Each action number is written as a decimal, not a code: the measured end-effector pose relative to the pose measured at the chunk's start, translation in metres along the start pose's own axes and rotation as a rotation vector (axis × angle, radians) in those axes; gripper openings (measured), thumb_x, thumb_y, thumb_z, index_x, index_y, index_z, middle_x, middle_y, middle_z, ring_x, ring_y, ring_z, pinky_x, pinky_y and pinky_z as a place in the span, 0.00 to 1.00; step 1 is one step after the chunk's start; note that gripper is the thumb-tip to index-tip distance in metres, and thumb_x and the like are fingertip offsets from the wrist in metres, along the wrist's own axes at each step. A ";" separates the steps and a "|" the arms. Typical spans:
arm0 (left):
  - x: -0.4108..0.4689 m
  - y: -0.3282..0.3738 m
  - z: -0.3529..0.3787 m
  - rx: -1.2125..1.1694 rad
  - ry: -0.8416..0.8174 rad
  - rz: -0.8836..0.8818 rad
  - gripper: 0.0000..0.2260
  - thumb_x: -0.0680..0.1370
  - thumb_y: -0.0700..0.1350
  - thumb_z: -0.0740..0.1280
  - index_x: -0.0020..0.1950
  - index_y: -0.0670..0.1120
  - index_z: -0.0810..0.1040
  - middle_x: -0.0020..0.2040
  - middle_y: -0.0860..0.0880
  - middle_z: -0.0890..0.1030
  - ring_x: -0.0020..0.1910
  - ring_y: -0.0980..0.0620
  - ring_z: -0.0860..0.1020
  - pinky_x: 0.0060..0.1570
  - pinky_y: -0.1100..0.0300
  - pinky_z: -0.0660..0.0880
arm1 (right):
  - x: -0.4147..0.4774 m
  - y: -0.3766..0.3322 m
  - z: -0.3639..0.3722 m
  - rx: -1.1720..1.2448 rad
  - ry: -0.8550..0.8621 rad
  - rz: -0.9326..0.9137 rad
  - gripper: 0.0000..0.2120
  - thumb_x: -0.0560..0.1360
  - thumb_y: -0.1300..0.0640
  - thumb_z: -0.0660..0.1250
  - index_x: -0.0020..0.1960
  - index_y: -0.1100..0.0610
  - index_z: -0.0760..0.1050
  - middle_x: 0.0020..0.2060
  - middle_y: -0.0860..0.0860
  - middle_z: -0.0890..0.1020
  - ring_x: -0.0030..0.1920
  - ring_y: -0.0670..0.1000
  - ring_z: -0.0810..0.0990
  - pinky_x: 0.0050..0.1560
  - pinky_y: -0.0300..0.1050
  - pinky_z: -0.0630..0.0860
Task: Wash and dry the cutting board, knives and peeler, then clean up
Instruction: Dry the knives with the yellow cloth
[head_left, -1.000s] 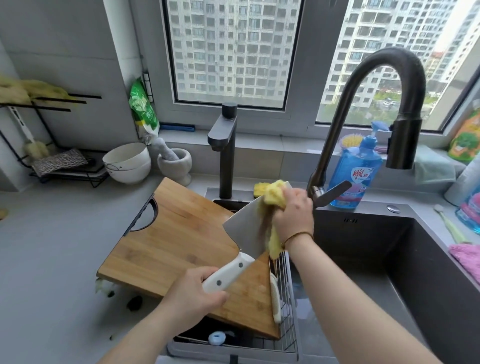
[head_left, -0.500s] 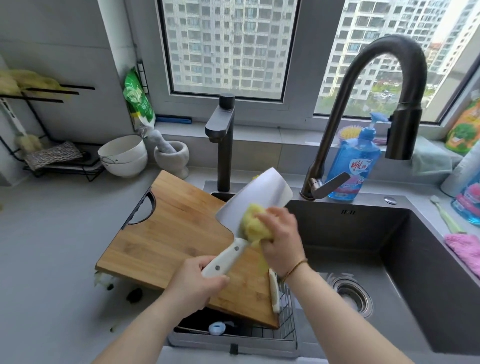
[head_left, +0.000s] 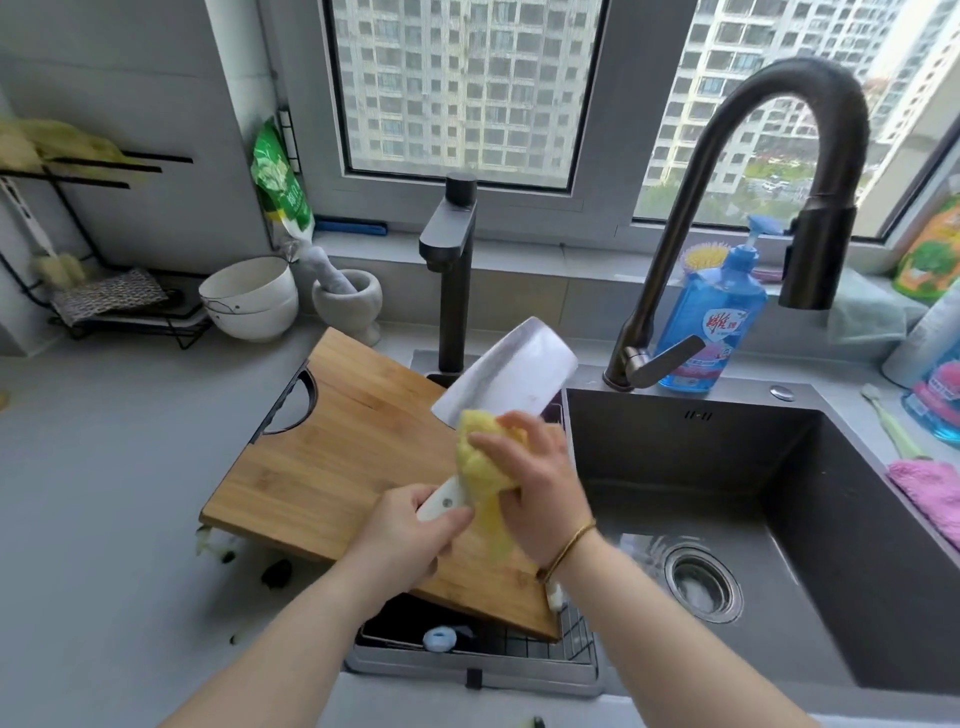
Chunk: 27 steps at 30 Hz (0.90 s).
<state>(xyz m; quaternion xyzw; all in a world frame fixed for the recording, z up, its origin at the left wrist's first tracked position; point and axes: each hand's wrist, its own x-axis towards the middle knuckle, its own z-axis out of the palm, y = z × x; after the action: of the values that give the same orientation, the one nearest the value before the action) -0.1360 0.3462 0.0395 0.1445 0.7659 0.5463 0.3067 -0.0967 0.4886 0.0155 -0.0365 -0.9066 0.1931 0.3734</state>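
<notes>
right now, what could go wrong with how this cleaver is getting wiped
The right hand rubs the yellow cloth on the cleaver near its handle; a slip might put fingers on the edge. If the handle is wet, the left hand may lose its grip, dropping it onto the cutting board.

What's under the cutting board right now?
Past the near edge of the cutting board, a wire rack shows, with a small blue round thing in it. The board hides the rest.

shiny metal cleaver (head_left: 511, 376), matt wooden cutting board (head_left: 343, 457).
</notes>
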 end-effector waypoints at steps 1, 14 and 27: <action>0.002 0.001 0.000 -0.010 0.014 -0.007 0.04 0.76 0.39 0.65 0.41 0.42 0.75 0.27 0.47 0.69 0.15 0.58 0.62 0.16 0.68 0.58 | -0.009 -0.008 0.004 0.017 -0.015 -0.041 0.21 0.63 0.62 0.52 0.52 0.48 0.71 0.53 0.52 0.71 0.48 0.53 0.70 0.48 0.44 0.70; 0.005 0.002 -0.004 0.005 -0.043 0.033 0.11 0.71 0.31 0.68 0.48 0.45 0.74 0.24 0.52 0.69 0.14 0.59 0.63 0.16 0.69 0.60 | -0.018 -0.004 0.014 0.052 0.099 -0.079 0.26 0.61 0.69 0.55 0.55 0.49 0.70 0.55 0.52 0.67 0.52 0.53 0.67 0.51 0.48 0.70; -0.003 -0.010 -0.019 0.046 -0.145 0.094 0.12 0.72 0.32 0.67 0.48 0.49 0.76 0.30 0.49 0.66 0.18 0.58 0.63 0.20 0.68 0.62 | 0.062 0.056 -0.039 0.330 0.269 0.904 0.16 0.76 0.66 0.58 0.63 0.63 0.71 0.60 0.62 0.70 0.59 0.59 0.71 0.62 0.49 0.67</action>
<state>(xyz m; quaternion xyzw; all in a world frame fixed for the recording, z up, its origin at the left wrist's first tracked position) -0.1444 0.3270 0.0349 0.2262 0.7464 0.5306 0.3321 -0.1192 0.5658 0.0606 -0.3910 -0.7013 0.4701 0.3665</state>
